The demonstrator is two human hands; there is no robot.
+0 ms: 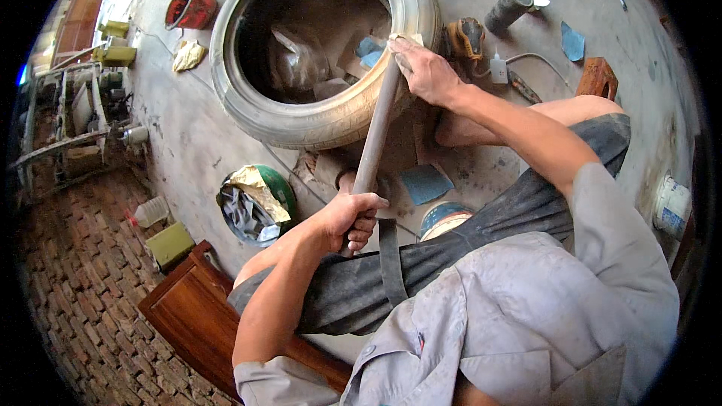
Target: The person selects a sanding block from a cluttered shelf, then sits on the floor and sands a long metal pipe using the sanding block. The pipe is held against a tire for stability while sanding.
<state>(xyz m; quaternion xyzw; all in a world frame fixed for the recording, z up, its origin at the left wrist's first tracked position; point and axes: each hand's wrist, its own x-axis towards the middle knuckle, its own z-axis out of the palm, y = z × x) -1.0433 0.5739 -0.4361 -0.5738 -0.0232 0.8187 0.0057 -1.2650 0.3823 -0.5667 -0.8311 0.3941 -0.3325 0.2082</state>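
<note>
A smooth grey-brown round pole (378,128) slants from my lap up to the sidewall of a worn tire (301,122) lying flat on the floor. My left hand (352,219) is wrapped in a fist around the pole's near end. At the far end, my right hand (427,74) presses a small folded piece of tan sandpaper (406,37) against the pole, over the tire's right side. Most of that piece is hidden under my fingers. Inside the tire lie a clear plastic bag (297,60) and blue scraps (370,50).
Right of the tire are a yellow-black power tool (468,36), a white power strip (498,70), a dark cylinder (509,9) and a wooden block (598,79). A blue sheet (426,183) lies near my legs. Leftward stand a green bucket (280,192) of rags and a red bucket (197,9).
</note>
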